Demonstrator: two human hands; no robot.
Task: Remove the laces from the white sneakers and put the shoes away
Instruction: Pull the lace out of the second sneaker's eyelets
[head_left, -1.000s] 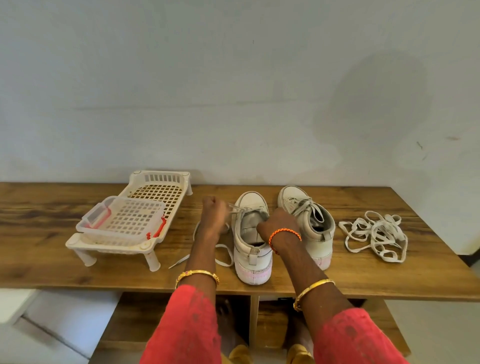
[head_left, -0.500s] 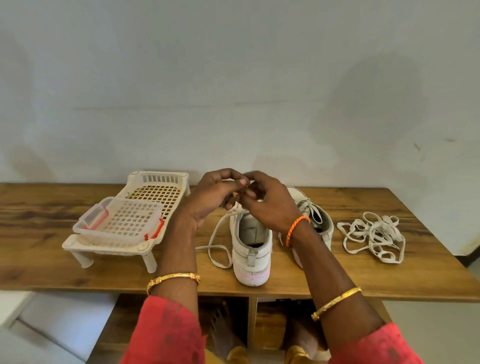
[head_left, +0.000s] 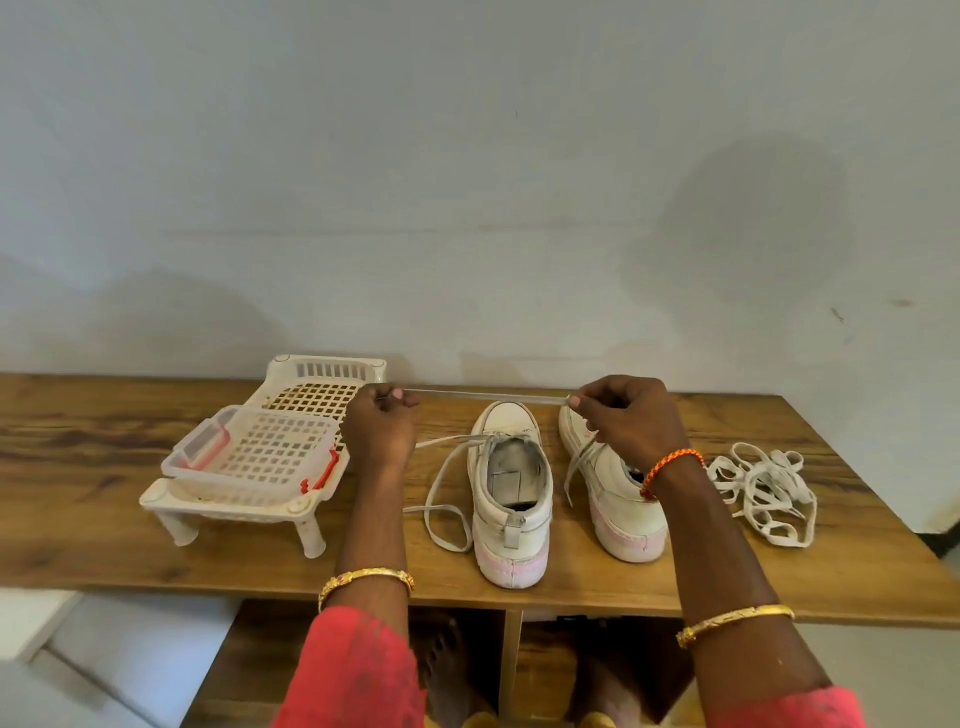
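The person holds a stretch of lace (head_left: 485, 397) taut between both hands above the far part of the bench (head_left: 104, 551). The left hand (head_left: 378, 423) pinches one end in curled fingers; the right hand (head_left: 631, 415) pinches the other between thumb and forefinger. The lace's long axis runs side to side, parallel to the bench's far edge, just beyond the toe of the left sneaker (head_left: 511, 493). That shoe lies toward the near edge from both grips, with slack lace trailing off its eyelets leftward. The right sneaker (head_left: 618, 499), laced, sits under the right wrist. A loose lace pile (head_left: 763, 486) lies toward the right edge. Judged from this, further drawing should go away from the shoe, upward or outward.
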